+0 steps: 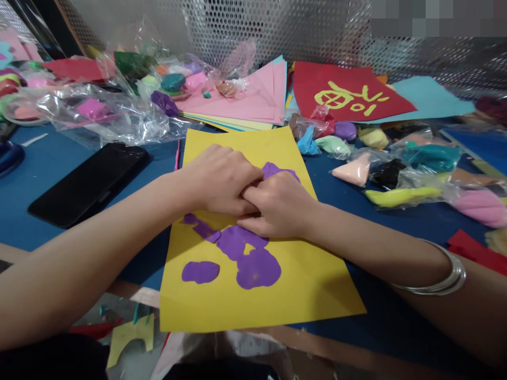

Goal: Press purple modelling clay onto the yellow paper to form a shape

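A yellow sheet of paper lies on the blue table, with flattened purple clay stuck to it in joined shapes. One separate oval of the same clay sits at the lower left. Over the upper middle of the sheet, my left hand is closed with its fingers curled under. Against it rests my right hand, also closed, its fingers meeting those of the left. More purple clay shows just behind the knuckles. Whatever lies between or under the fingers is hidden.
A black phone lies to the left, near blue scissors handles. Bagged coloured clay spreads along the right, with more at back left. Behind are pink paper and a red sheet with yellow characters, before a perforated metal panel.
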A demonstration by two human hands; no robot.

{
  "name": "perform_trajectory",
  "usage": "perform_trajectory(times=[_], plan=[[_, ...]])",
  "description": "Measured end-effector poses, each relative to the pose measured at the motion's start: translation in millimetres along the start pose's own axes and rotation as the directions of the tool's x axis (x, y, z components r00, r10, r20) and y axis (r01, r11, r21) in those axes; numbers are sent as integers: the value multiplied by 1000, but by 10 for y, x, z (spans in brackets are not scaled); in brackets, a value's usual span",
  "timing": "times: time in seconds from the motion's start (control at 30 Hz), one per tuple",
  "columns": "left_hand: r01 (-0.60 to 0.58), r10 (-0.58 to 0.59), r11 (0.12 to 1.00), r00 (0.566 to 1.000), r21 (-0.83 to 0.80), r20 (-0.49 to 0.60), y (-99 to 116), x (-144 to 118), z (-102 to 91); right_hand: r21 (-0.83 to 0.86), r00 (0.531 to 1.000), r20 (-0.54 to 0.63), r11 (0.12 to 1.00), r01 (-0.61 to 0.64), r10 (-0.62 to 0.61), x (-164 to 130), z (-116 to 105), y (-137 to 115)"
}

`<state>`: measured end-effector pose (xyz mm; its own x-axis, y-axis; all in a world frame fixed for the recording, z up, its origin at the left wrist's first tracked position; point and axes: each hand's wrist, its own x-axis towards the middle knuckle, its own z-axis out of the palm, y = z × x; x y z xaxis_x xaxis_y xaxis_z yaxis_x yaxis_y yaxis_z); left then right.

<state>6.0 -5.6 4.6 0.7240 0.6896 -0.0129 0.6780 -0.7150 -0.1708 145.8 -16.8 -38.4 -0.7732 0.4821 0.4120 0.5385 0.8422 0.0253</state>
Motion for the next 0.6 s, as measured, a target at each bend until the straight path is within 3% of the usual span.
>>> perform_trajectory(times=[0.3,0.6], plan=[[-24,23,1000,998,-20,-58,-17,5,30,-20,1000,24,1000,-16,17,-3,-8,-6],[-12,12,1000,1000,-12,29,2,-2,-12,-12,1000,8,1000,-7,7,-3,2,-2]])
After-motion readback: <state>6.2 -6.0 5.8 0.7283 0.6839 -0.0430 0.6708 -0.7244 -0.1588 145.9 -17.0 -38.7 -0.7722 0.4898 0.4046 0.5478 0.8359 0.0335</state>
